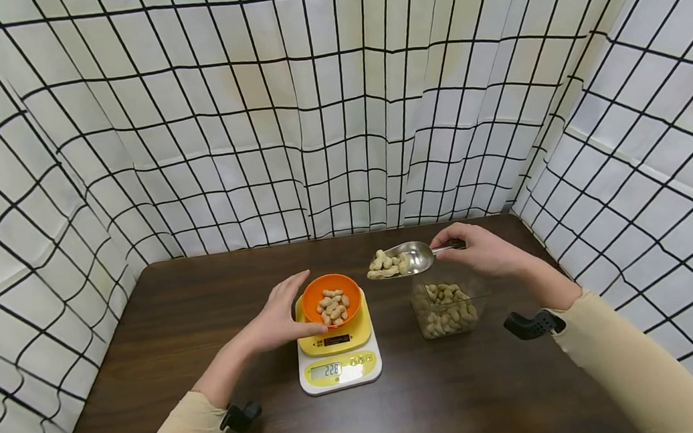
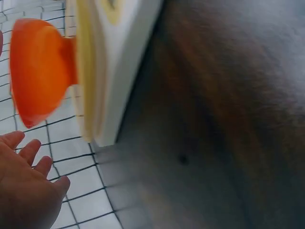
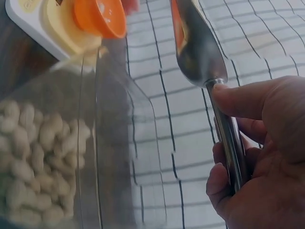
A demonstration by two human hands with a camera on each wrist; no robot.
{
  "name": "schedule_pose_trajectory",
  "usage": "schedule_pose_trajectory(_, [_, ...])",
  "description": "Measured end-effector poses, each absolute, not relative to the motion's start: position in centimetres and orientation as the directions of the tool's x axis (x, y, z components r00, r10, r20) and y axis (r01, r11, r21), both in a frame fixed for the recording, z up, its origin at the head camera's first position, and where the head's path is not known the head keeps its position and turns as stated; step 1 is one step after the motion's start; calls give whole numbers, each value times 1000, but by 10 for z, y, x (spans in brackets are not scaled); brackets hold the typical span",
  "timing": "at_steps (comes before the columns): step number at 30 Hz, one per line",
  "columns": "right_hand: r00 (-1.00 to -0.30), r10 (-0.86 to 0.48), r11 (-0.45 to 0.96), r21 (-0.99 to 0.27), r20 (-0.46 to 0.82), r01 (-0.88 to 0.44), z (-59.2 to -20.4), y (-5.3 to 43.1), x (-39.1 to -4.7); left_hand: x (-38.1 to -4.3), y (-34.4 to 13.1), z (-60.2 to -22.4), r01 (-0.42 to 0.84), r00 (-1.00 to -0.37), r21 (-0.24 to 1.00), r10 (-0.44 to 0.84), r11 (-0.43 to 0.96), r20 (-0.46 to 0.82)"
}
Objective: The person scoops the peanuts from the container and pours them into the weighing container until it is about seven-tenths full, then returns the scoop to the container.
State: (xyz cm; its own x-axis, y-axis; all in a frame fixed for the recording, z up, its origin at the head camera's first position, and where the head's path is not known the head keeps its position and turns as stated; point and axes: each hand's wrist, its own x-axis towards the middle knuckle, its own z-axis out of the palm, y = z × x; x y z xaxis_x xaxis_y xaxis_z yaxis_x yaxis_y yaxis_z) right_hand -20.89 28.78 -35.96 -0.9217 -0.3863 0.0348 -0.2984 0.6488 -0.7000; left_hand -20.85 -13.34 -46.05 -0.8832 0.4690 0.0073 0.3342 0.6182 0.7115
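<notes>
Clamped on the handle (image 3: 234,155) of a metal scoop (image 1: 420,255), our right hand (image 1: 483,250) wraps thumb and fingers round it; our left hand (image 1: 277,318) is spread apart, curving beside an orange bowl (image 1: 330,282), and we cannot tell whether its thumb touches it. Nearest us on the dark table (image 1: 202,307) is a white-and-yellow scale (image 1: 363,374), its display (image 1: 326,371) facing us; the bowl stands upright on its platform (image 1: 359,333), some peanuts (image 1: 332,306) inside. To the right sits a clear tub (image 3: 97,143) of more peanuts (image 1: 448,310). Above, between tub and bowl, hangs the scoop, mouth to the left, its load of peanuts (image 1: 384,265) lying close to the front. Since these could roll off early, we would do best to hold the scoop level, bring its front low over the bowl and tip gently, our left hand putting no weight on bowl or scale. Farthest back hangs a white curtain (image 1: 335,120) with black grid lines.
</notes>
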Motion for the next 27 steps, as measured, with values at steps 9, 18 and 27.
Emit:
schedule_pose_trajectory(9, [-893,-449,627,-699,36,-344,-368,248,-225,-212,-137,-470,292,-888,709,457,642,-48])
schedule_pose_trajectory(18, [-857,-513,627,-666,38,-405,-373,225,-235,-214,-137,-475,309,-881,705,471,638,-40])
schedule_pose_trajectory(27, [-841,-536,690,-536,74,-487,-373,208,-239,-214,-136,-476,317,-879,722,476,615,-20])
